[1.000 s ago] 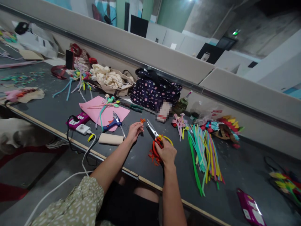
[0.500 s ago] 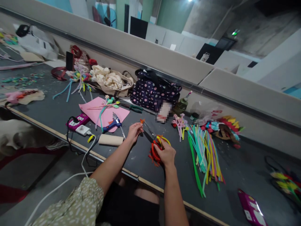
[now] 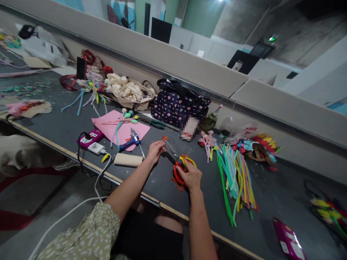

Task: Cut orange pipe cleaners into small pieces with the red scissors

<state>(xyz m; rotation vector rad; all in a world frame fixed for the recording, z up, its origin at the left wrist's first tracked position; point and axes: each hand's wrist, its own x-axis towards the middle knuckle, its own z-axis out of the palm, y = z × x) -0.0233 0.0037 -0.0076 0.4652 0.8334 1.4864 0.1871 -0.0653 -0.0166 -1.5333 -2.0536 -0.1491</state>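
Note:
My left hand [image 3: 156, 151] is closed in a pinch on a small orange fuzzy piece [image 3: 165, 138], which looks like pipe cleaner. Scissors [image 3: 176, 156] with yellow and red handles are gripped in my right hand [image 3: 192, 175]. Their blades point up and left, with the tips close to the orange piece; whether they touch it I cannot make out. Orange-red fuzzy scraps [image 3: 178, 185] lie on the dark table beside my right hand, partly hidden by it and the handles.
Left of my hands are a cardboard tube [image 3: 128, 160], a blue glue gun [image 3: 130, 142] on pink paper [image 3: 108, 124], and a purple power strip [image 3: 93, 138]. A dotted bag [image 3: 173, 104] stands behind. Colourful pipe cleaners [image 3: 235, 173] lie to the right, with another purple strip [image 3: 288, 238].
Almost nothing differs. The view has shifted slightly, and both hands keep their grips on the orange piece and the scissors.

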